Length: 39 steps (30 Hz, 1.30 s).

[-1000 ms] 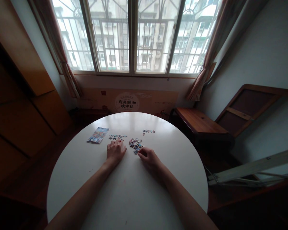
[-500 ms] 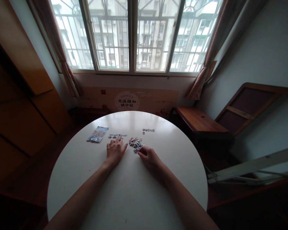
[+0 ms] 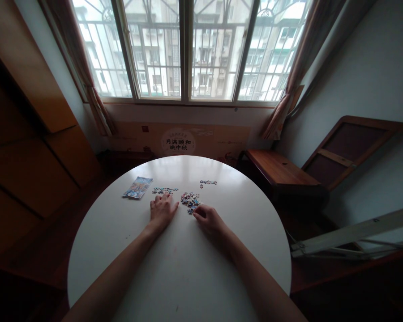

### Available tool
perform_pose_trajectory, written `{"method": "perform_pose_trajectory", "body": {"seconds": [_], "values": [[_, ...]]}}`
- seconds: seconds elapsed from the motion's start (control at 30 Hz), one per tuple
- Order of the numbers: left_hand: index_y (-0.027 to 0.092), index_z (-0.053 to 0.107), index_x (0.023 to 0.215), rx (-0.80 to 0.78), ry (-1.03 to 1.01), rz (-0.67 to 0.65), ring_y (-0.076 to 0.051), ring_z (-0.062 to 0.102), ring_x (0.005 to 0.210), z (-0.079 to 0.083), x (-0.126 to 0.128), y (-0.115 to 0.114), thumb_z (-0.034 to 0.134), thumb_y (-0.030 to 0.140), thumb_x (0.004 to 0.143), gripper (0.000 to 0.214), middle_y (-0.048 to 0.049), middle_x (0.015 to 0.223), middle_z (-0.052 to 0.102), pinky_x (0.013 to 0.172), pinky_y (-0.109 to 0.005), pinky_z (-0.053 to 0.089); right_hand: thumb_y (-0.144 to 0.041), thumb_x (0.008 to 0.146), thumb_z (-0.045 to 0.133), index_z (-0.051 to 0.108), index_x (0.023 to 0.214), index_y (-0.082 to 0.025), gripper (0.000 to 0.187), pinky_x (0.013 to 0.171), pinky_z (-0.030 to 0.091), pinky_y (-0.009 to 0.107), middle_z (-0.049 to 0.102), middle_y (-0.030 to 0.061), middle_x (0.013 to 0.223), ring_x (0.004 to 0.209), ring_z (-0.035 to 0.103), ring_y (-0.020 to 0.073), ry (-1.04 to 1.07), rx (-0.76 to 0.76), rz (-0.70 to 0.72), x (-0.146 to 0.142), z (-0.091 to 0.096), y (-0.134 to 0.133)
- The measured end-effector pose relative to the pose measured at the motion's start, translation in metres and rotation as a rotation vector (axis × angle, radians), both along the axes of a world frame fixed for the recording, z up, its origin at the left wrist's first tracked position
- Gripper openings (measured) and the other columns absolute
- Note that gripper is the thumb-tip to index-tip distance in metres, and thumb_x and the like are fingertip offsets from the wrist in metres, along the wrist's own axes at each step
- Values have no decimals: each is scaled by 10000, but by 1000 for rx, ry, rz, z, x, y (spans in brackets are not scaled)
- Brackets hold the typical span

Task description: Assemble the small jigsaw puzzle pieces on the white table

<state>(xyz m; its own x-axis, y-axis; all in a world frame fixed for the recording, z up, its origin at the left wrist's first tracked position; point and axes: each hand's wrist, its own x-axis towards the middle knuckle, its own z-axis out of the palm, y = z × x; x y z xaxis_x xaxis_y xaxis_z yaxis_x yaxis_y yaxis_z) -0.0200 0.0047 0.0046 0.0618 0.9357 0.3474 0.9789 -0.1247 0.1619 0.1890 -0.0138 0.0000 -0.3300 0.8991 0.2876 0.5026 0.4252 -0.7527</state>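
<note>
On the white round table [image 3: 188, 259] lies a heap of small jigsaw pieces [image 3: 189, 199]. My right hand [image 3: 207, 218] rests at the heap's near right edge, thumb and fingertips pinched together; whatever is between them is hidden or too small to make out. My left hand [image 3: 162, 210] lies palm down with fingers spread, its fingertips close to a row of jigsaw pieces [image 3: 165, 190]. A second, short line of joined pieces [image 3: 208, 182] sits beyond the heap to the right. Left of the row is a printed picture sheet or packet [image 3: 138, 188].
A wooden bench [image 3: 278, 167] stands off the table's far right side. Further right are a folded wooden frame [image 3: 356, 143] and a pale metal-edged board [image 3: 349, 232]. A printed cardboard panel [image 3: 218, 134] leans under the window. Orange-brown cabinets [image 3: 36, 179] line the left.
Both hands stay in nearly the same places. The left fingers have shifted very slightly off the row of pieces, and the whole view has moved a few pixels.
</note>
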Motion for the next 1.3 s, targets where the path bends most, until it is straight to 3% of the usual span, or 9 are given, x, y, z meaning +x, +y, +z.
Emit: {"method": "perform_pose_trajectory", "body": {"seconds": [0.4, 0.97, 1.3], "values": [[205, 574, 1199, 19, -16, 23, -297, 466, 1072, 0, -1, 1, 464, 395, 860, 403, -123, 1254, 531, 883, -434, 362, -267, 807, 563, 651, 792, -147, 149, 608, 402, 229, 636, 22, 713, 636, 529, 131, 6, -10, 1, 0, -1, 0], [201, 516, 1255, -16, 17, -26, -312, 445, 1054, -6, -3, 4, 428, 429, 868, 457, -106, 1328, 491, 877, -454, 340, -259, 805, 563, 649, 787, -147, 142, 604, 399, 229, 635, 23, 708, 629, 530, 131, -5, 0, 3, 0, -1, 0], [227, 470, 1309, -95, 56, 26, -298, 433, 1096, 3, 1, 0, 409, 441, 879, 484, -86, 1371, 449, 900, -432, 342, -264, 802, 564, 650, 791, -143, 149, 608, 395, 223, 637, 23, 719, 636, 532, 127, -14, -4, -4, 1, -1, 1]]}}
